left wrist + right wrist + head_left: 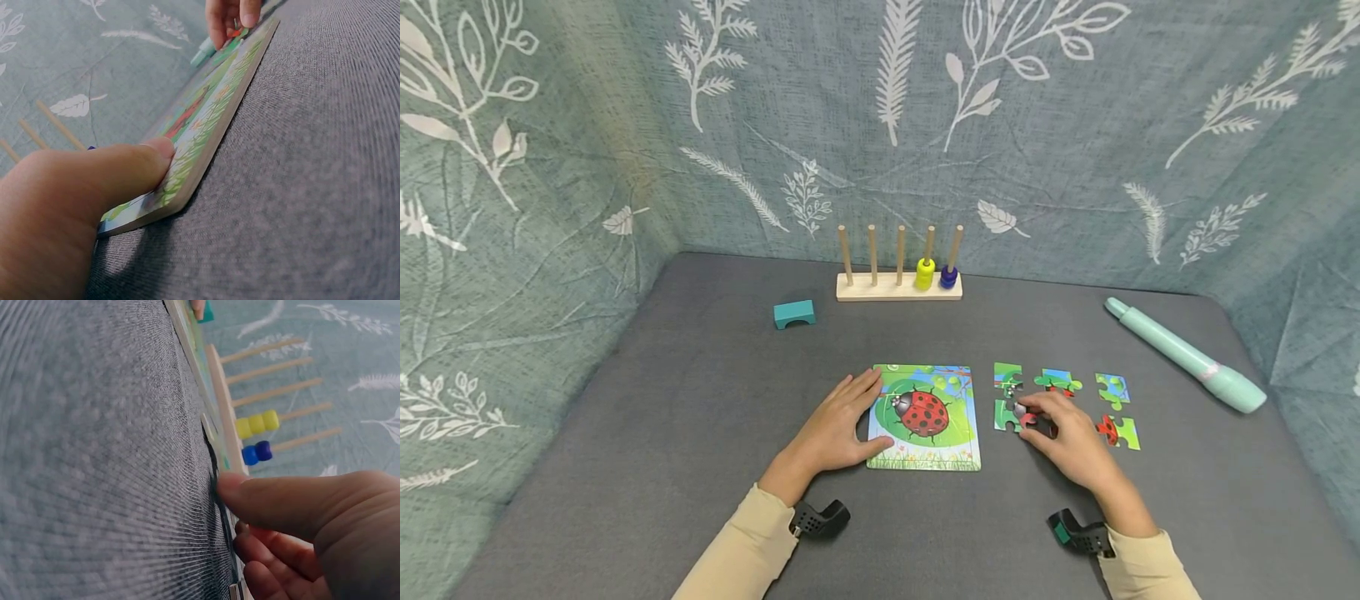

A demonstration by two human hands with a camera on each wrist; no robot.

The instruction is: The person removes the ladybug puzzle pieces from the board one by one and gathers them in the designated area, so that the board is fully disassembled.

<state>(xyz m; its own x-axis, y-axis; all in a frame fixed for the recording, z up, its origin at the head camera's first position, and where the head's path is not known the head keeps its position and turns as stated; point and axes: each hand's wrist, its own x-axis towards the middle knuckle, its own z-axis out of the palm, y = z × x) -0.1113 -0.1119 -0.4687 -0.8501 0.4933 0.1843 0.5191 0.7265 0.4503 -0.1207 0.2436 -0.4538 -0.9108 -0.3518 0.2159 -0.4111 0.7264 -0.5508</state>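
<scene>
A square ladybug puzzle board point(925, 454) lies flat on the grey table. My left hand point(838, 425) rests at its left edge, with the thumb on the printed face and the other fingers extended along the upper left corner. To the right of the board, my right hand point(1067, 437) pinches a green, grey and red puzzle piece point(1003, 415) between thumb and fingers, low over the table. Its fingers partly hide the piece. Around this hand lie a green corner piece point(1007, 373), a blue-green piece point(1057, 377), another blue-green piece point(1112, 386) and a red-green piece point(1126, 432).
Behind the board stands a wooden peg rack point(880, 292) with yellow rings point(924, 275) and blue rings point(948, 277). A teal arch block point(793, 312) is at back left. A mint-green stick-shaped thing point(1187, 354) lies at right. Patterned cloth point(820, 100) hangs behind the table.
</scene>
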